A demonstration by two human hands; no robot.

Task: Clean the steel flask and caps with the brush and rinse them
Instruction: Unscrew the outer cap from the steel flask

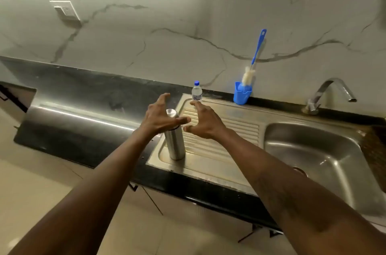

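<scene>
The steel flask (175, 140) stands upright on the ribbed draining board (225, 129) at the left end of the sink unit, its cap on, a sensible spot since anything spilled there runs toward the basin (313, 150). The left hand (159, 118) hovers at the flask's top with fingers spread; its thumb lies across the cap area, but the grip has not closed on anything. The right hand (203, 122) is just beside the flask, also with fingers apart and holding nothing. Both hands flank the top, which suggests the person means to steady the body and unscrew the cap, a first step before any scrubbing. The brush (253, 60) stands head-down in a blue holder (241, 94) against the wall, well apart from the hands, untouched. A small plastic bottle (196, 91) stands at the back edge of the draining board. The tap (332, 92) appears dry.
</scene>
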